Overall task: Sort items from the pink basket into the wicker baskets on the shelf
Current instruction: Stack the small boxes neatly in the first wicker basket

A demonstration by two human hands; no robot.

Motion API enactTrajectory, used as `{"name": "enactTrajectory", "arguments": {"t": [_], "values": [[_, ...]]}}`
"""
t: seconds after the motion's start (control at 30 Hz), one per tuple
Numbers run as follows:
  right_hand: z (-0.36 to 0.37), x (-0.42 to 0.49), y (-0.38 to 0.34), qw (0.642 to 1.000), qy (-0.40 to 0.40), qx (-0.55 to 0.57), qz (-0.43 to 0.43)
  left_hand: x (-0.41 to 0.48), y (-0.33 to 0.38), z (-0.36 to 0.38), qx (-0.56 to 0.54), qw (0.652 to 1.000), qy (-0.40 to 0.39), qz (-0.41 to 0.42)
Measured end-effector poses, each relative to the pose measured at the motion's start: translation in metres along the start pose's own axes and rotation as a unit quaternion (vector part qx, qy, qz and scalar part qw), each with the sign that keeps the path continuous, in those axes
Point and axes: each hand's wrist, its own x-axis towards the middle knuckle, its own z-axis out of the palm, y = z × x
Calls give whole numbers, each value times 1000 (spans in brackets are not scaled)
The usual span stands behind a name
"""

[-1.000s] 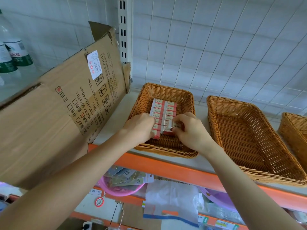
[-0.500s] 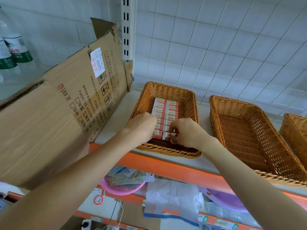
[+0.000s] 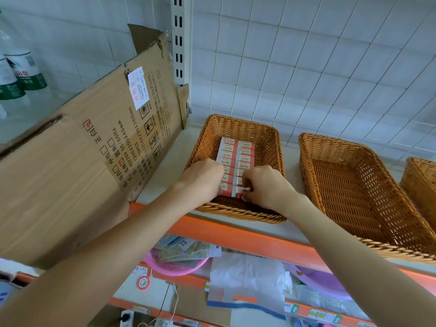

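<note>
The small boxes [image 3: 237, 153] are red and white with printed ends. They are packed side by side in two straight columns that run from the middle of the frame towards its upper part. They lie on the floor of the left wicker basket [image 3: 238, 212], nearer its left wall, with bare weave showing along its right side.

The left hand [image 3: 204, 178] is at the near end of the left column. Its fingers are curled under and its knuckles press against the boxes. The fingertips are hidden, so I cannot tell whether it grasps a box or only steadies the row. The right hand [image 3: 266, 187] is at the near end of the right column, with thumb and fingers bent in to pinch the front box [image 3: 239, 190], which sits slightly askew against its neighbours. Both forearms reach up from the lower corners of the frame.

Right of centre, the middle wicker basket [image 3: 354, 185] shows only its own weave. A third wicker basket [image 3: 422, 175] is cut off by the right edge, and its contents are out of view. All three stand on the shelf [image 3: 236, 237] with the orange front lip.

Below that lip, at lower centre, the pink basket [image 3: 175, 270] holds a loose heap of flat packets [image 3: 186, 250], with a clear plastic bag [image 3: 245, 279] just to its right. A large cardboard box [image 3: 70, 175] fills the left side, and bottles [image 3: 23, 72] stand at the upper left.
</note>
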Motion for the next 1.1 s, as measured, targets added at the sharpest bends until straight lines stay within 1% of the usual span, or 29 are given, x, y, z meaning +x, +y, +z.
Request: {"name": "enactTrajectory", "arguments": {"t": [0.2, 0.3, 0.4, 0.47, 0.53, 0.63, 0.73, 0.8, 0.97, 1.1], "values": [[1, 0, 0, 1000, 0, -3, 5, 0, 1, -1, 10, 1000, -1, -3], [-1, 0, 1, 1000, 5, 16, 6, -2, 3, -3, 17, 1000, -4, -6], [-10, -3, 4, 997, 53, 58, 19, -4, 5, -7, 42, 999, 21, -2], [-17, -6, 7, 991, 101, 79, 28, -5, 6, -11, 35, 998, 41, 11], [-23, -11, 10, 986, 132, 89, 45, -6, 6, -15, 18, 998, 54, 24], [-28, -22, 16, 982, 150, 82, 83, -8, 10, -19, 4, 996, 69, 49], [-26, -41, 25, 977, 142, 74, 143, -8, 22, -22, -2, 994, 62, 87], [-24, -56, 33, 973, 131, 50, 181, -6, 36, -21, -13, 991, 62, 117], [-24, -105, 54, 954, 110, 10, 280, -1, 84, -12, -28, 980, 75, 180], [-21, -149, 73, 940, 95, 15, 326, -4, 127, -4, -18, 973, 79, 214]]}}
